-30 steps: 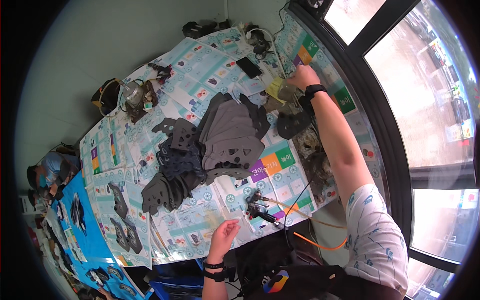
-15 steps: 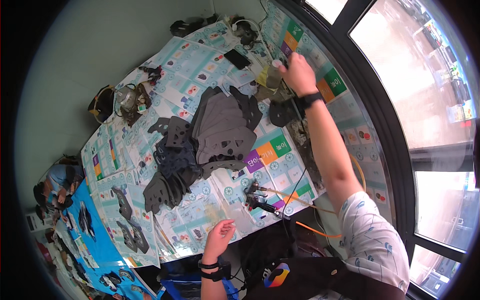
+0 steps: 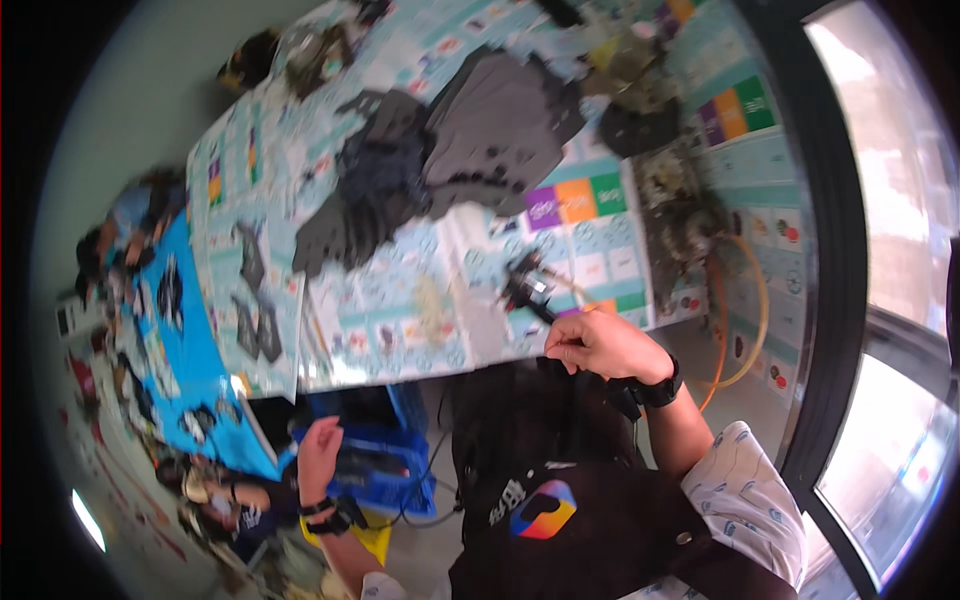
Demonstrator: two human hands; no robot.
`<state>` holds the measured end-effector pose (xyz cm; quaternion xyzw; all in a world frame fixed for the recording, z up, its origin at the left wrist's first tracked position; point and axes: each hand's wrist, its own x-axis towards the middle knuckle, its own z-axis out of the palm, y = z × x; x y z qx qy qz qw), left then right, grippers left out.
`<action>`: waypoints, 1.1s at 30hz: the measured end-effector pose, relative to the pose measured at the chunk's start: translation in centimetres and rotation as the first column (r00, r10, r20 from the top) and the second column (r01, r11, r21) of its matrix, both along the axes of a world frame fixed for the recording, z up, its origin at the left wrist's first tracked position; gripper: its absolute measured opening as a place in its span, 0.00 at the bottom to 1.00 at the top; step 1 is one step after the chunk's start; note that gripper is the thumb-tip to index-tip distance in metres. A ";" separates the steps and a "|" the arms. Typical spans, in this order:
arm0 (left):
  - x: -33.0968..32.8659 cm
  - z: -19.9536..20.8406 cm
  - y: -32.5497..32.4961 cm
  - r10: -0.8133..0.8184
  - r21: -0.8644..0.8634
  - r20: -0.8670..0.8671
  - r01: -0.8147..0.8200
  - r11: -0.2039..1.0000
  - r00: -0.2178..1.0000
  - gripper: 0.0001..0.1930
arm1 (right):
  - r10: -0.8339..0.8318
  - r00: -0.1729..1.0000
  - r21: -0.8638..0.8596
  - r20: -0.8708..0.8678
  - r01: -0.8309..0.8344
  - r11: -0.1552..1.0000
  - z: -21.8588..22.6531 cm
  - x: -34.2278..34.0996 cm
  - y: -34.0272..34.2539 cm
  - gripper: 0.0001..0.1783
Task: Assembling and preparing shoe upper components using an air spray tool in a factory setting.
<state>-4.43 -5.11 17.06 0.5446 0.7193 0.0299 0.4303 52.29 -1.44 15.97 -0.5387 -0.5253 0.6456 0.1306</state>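
My right hand (image 3: 605,346) is over the table's front edge, fingers bent and drawn together. Whether anything small is in them is hidden. Just beside it lies a black and silver spray gun (image 3: 527,284) with a hose; the hand covers or nearly touches its handle end. My left hand (image 3: 319,452) hangs off the table's front, above a blue crate (image 3: 375,475), fingers loosely bent and apart, with nothing seen in it. Farther back, a pile of flat dark grey cut pieces (image 3: 495,125) lies beside darker, smaller ones (image 3: 345,225). The picture is blurred.
Printed sheets cover the table (image 3: 400,340). Several grey pieces (image 3: 258,330) lie at its left. A clear container (image 3: 325,45) is at the back; orange and yellow hoses (image 3: 762,300) hang at the right by the window. Other people work around a blue table (image 3: 190,330) at far left.
My right hand has come back from the far right of the table to its front edge by the spray gun. My left hand has moved left and lower. The view has shifted.
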 end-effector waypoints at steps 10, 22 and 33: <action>5.1 -9.5 -1.9 -0.228 -0.286 0.224 0.288 0.914 0.948 0.15 | 0.402 0.875 -0.038 0.270 -0.407 0.913 -12.4 -7.8 -7.6 0.16; -3.5 -25.7 -3.9 -0.515 -0.241 0.108 0.525 0.816 0.850 0.15 | 0.307 0.867 -0.064 0.394 -0.307 0.949 -21.4 -22.6 -8.9 0.11; -5.2 -35.8 -11.4 -0.309 -0.438 0.151 0.344 0.831 0.939 0.16 | 0.374 0.837 0.028 0.400 -0.419 0.907 -38.4 -36.0 -14.6 0.24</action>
